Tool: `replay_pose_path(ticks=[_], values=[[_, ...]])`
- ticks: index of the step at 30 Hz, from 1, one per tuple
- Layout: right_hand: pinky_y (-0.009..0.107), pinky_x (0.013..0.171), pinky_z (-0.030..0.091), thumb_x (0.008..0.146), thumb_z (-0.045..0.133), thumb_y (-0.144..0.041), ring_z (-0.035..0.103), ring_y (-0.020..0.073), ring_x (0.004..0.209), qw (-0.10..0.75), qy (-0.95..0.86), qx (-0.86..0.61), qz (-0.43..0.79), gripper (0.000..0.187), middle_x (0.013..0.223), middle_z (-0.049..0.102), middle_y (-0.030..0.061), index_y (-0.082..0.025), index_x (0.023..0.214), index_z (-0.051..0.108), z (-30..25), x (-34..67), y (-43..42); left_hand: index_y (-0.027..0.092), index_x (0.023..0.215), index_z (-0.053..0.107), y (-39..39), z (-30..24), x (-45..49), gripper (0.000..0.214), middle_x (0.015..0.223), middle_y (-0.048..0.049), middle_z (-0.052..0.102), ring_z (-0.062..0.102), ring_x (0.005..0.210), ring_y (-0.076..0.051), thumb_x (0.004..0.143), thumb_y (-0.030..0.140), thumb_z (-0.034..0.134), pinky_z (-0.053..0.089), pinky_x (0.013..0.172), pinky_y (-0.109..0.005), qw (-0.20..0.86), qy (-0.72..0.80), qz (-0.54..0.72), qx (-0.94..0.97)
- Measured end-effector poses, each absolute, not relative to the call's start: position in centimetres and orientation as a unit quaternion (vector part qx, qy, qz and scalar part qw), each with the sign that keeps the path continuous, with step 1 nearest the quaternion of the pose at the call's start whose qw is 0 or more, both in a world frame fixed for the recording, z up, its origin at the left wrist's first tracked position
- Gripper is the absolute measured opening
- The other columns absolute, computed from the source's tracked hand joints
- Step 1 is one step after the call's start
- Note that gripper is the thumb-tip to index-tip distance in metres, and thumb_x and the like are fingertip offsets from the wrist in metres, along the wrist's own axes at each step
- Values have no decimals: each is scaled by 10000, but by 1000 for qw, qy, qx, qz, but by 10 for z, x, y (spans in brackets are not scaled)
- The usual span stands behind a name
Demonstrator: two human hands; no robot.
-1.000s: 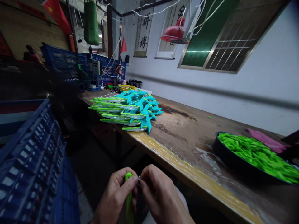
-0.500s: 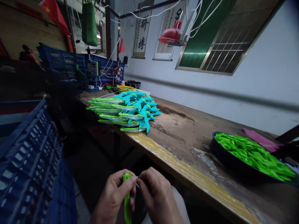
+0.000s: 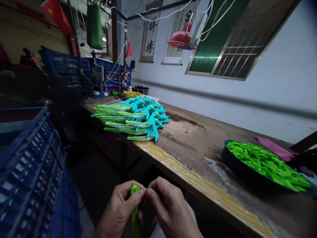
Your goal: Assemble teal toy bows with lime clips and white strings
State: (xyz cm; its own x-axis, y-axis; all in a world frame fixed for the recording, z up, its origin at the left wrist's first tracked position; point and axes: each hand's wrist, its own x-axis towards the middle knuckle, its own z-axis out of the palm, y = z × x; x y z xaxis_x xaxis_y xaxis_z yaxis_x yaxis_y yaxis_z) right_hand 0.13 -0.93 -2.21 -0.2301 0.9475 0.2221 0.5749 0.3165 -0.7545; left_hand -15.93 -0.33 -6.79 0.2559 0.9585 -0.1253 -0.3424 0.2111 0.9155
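Low in the view, in front of the bench edge, my left hand is closed round a long bright green plastic piece that stands upright. My right hand is pinched against the top of that piece, fingertips touching the left thumb; whatever small thing it holds is hidden. On the wooden bench lies a stack of green and teal toy swords. A dark round tray at the right is heaped with small green plastic parts.
A blue plastic crate stands at my left. More blue crates and wired equipment sit at the bench's far end. A pink cloth lies behind the tray. A red lamp hangs overhead.
My right fingertips have closed in against the top of the green piece, and the small silver bit seen between the hands before is hidden. The hands stay in the same spot.
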Motion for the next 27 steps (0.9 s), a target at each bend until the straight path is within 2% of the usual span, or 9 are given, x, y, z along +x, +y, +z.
replay_pose_path(ticks=[7, 12, 17, 21, 24, 27], values=[[249, 604, 403, 910, 533, -379, 564, 160, 661, 338, -657, -557, 378, 299, 679, 607, 22, -175, 697, 584, -17, -5, -3, 145, 781, 677, -4, -73, -160, 426, 524, 42, 523, 468, 446, -76, 766, 548, 813, 382, 448, -170, 688, 377, 472, 403], [258, 591, 385, 936, 486, -473, 515, 153, 651, 324, -638, -531, 454, 403, 674, 584, 24, -165, 696, 586, -17, -3, -2, 152, 758, 658, -5, -73, -158, 434, 503, 47, 523, 453, 426, -73, 758, 559, 810, 379, 429, -168, 682, 381, 493, 382], [282, 695, 468, 852, 643, -377, 618, 191, 761, 382, -615, -505, 470, 235, 789, 691, 56, -150, 816, 690, -26, 0, -2, 157, 757, 671, -5, -70, -155, 380, 548, 36, 567, 491, 424, -82, 781, 517, 791, 418, 416, -175, 682, 382, 498, 376], [269, 645, 480, 861, 661, -359, 612, 178, 684, 421, -573, -502, 492, 233, 695, 668, 36, -164, 733, 643, -36, -6, -6, 165, 736, 649, -5, -69, -154, 374, 553, 38, 563, 491, 423, -84, 776, 511, 783, 419, 413, -179, 681, 394, 499, 364], [244, 630, 479, 910, 609, -255, 604, 157, 689, 444, -633, -487, 406, 165, 742, 636, 22, -180, 763, 605, -40, -9, -9, 171, 686, 599, -6, -69, -153, 372, 534, 47, 529, 469, 424, -80, 787, 487, 769, 396, 422, -177, 683, 403, 497, 353], [256, 730, 499, 929, 487, -118, 624, 172, 871, 463, -757, -405, 218, 156, 964, 633, 66, -184, 818, 575, -39, -8, -10, 175, 673, 569, -6, -67, -153, 389, 511, 57, 494, 423, 429, -70, 773, 481, 788, 342, 433, -170, 706, 382, 498, 328]])
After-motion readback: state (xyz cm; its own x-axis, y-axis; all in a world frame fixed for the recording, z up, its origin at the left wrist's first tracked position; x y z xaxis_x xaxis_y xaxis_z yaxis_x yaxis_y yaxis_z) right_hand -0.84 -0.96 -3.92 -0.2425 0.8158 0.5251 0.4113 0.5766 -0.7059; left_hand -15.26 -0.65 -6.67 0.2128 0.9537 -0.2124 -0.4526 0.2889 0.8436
